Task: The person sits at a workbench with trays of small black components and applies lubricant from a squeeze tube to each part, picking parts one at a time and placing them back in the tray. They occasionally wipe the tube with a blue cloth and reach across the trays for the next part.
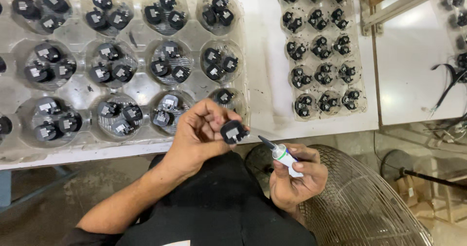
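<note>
Holding one black plug part (233, 131), left hand (202, 134); one glue tube (283, 154), right hand (296, 178).

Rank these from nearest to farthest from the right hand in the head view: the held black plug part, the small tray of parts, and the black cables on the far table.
1. Black plug part, just left of the right hand, in the left hand.
2. Small tray, up on the white table.
3. Black cables, far right.
</note>
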Tool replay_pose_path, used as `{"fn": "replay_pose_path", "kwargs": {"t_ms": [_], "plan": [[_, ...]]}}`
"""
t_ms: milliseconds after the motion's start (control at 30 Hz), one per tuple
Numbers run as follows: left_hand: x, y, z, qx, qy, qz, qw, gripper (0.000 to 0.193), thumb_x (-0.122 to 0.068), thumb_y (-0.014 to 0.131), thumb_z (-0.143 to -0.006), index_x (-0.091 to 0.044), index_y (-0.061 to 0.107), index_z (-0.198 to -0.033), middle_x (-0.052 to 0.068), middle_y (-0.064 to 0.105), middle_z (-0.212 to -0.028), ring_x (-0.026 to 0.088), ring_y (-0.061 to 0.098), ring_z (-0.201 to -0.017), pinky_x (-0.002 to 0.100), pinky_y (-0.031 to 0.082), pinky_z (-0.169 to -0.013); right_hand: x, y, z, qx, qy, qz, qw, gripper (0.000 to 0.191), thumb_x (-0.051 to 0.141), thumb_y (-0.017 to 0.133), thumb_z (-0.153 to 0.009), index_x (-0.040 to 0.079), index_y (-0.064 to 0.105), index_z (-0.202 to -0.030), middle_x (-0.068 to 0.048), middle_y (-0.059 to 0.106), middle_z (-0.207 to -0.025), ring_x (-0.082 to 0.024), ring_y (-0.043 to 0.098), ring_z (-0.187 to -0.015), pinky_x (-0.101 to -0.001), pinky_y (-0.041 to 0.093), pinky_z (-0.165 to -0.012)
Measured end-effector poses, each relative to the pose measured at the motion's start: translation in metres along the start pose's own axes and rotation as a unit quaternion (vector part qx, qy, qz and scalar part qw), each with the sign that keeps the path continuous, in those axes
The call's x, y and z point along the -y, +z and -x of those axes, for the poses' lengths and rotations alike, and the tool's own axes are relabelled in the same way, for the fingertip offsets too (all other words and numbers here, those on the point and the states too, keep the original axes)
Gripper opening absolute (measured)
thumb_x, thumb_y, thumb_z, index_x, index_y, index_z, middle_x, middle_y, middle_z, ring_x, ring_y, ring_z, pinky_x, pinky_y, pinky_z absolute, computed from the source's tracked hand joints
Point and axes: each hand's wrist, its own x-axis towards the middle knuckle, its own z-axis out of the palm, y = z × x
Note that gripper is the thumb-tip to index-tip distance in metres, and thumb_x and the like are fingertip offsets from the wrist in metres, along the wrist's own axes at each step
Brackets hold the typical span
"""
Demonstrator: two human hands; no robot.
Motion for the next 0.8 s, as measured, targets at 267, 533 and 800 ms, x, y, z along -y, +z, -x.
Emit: {"fn": "replay_pose_path", "kwargs": {"t_ms": [267, 533, 800], "plan": [[-0.009, 0.008, 0.006, -0.034, 0.007, -0.223, 0.974, 0.055, 0.017, 0.085, -0.074, 0.000, 0.068, -0.123, 0.009, 0.073, -0.105, 0.013, 0.073, -0.089, 0.027, 0.062, -0.082, 0.008, 0.017, -0.014, 0.049, -0.147, 0.082, 0.985, 0.030, 0.002, 0.079, -0.088, 0.008, 0.056, -0.106, -0.014, 0.066, -0.103, -0.028, 0.071, -0.090, -0.0374, 0.065, -0.079], [-0.018, 0.011, 0.010, -0.020, 0.114, -0.269, 0.956, 0.042, 0.022, 0.070, -0.082, 0.001, 0.071, -0.118, 0.008, 0.061, -0.125, 0.014, 0.072, -0.105, 0.028, 0.066, -0.091, 0.018, 0.024, -0.017, 0.077, -0.158, 0.162, 0.971, 0.029, 0.002, 0.080, -0.088, 0.009, 0.056, -0.102, -0.011, 0.067, -0.103, -0.027, 0.066, -0.095, -0.0402, 0.061, -0.085], [-0.021, 0.008, 0.016, -0.036, 0.057, -0.267, 0.961, 0.048, 0.021, 0.065, -0.083, -0.001, 0.070, -0.125, 0.008, 0.066, -0.117, 0.013, 0.073, -0.101, 0.026, 0.065, -0.090, 0.022, 0.035, -0.019, 0.122, -0.187, 0.197, 0.955, 0.028, -0.005, 0.078, -0.084, 0.007, 0.058, -0.098, -0.011, 0.066, -0.100, -0.025, 0.066, -0.093, -0.0421, 0.065, -0.080]]}}
